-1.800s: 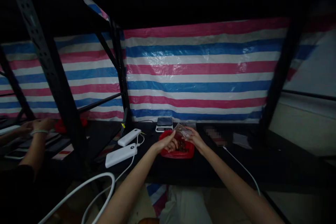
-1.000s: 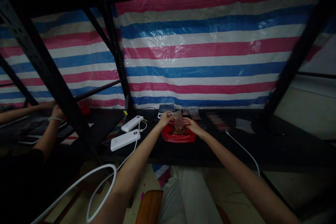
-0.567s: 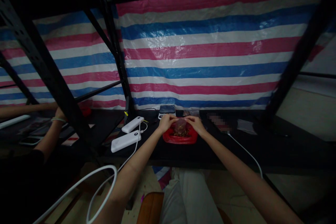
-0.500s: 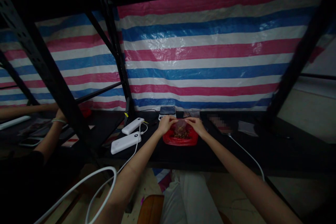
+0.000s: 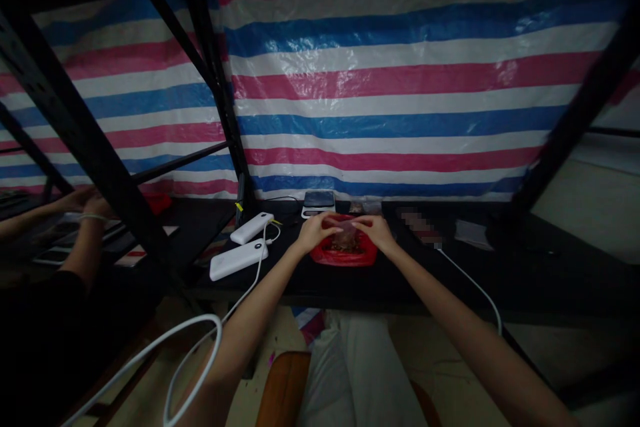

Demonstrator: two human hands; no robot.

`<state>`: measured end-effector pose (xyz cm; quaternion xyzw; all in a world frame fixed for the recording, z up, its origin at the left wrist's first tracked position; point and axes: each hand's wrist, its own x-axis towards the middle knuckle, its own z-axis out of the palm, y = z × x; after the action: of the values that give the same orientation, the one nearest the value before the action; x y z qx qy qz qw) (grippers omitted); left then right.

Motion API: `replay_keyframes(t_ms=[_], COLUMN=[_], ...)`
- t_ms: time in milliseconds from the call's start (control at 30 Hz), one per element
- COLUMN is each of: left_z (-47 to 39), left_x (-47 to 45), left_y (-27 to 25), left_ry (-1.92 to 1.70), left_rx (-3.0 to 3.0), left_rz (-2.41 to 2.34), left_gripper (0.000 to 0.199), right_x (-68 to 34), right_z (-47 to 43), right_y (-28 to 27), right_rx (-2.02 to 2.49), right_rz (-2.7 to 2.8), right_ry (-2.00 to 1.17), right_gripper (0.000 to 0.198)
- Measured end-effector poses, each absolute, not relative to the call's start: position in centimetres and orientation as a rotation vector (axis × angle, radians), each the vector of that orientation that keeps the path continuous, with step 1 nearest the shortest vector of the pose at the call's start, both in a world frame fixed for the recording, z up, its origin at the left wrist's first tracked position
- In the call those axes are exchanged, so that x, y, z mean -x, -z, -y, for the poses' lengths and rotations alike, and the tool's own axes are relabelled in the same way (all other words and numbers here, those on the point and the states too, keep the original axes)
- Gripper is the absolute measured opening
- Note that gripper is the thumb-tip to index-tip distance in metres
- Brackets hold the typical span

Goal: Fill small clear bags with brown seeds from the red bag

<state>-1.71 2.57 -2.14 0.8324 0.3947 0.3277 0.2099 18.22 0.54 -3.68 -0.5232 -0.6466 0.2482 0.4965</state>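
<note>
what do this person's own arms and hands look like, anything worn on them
Both the left forearm and right forearm are bare, slim and tapering to the wrist, with no sleeve, watch or bracelet visible. The left hand and right hand wear no gloves. The view is too dim to rule out rings on the fingers.

A power bank (image 5: 239, 261) lay on the bench (image 5: 320, 285), a second bank (image 5: 251, 229) just behind it; beyond it hung a tarp (image 5: 390, 107); left of it, a post (image 5: 84, 137).
</note>
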Motion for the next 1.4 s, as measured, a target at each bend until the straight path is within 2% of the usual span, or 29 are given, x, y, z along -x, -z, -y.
replay_keyframes(t_ms=[67, 167, 300, 367, 600, 867, 1067, 1200, 1400], left_z=[-2.6, -2.8, -3.2, -3.4, -5.0, -5.2, -5.2, -4.7, -4.5], left_x=[1.6, 1.5, 1.0, 0.6, -0.5, -0.9, -1.3, -1.4, -1.0], left_y=[2.3, 2.9, 3.8, 4.0, 4.5, 6.3, 6.5, 6.6, 6.9], left_ry=[-0.908, -0.944, -0.988, -0.979, -1.250, -1.200, -1.324, -1.329, -1.195], left_rx=[-2.332, -2.341, -2.304, -2.299, -2.112, -2.122, -1.973, -1.963, -2.138], left_rz=[-1.088, -1.095, -1.054, -1.064, -1.072, -1.064, -1.064, -1.119, -1.294], left_gripper=[0.043, 0.027, 0.034, 0.030, 0.017, 0.017, 0.018, 0.019, 0.019], right_x=[-18.6, -19.3, -20.0, -20.0, -20.5, -20.4, -20.0, -20.1, -19.7], right_z=[-0.7, -1.2, -2.0, -2.4, -3.8, -4.8, -4.6, -4.6, -4.2], right_y=[3.3, 2.9, 3.0, 3.3, 4.7, 6.2, 7.1, 7.1, 6.8], right_rx=[1.276, 1.251, 1.206, 1.174, 1.080, 1.169, 1.224, 1.260, 1.219], right_rz=[1.558, 1.576, 1.573, 1.563, 1.588, 1.753, 1.740, 1.701, 1.620], right_ry=[-0.585, -0.581, -0.600, -0.649, -0.835, -0.701, -0.634, -0.609, -0.651], right_gripper=[0.016, 0.019, 0.021, 0.022, 0.029, 0.021, 0.032, 0.023, 0.022])
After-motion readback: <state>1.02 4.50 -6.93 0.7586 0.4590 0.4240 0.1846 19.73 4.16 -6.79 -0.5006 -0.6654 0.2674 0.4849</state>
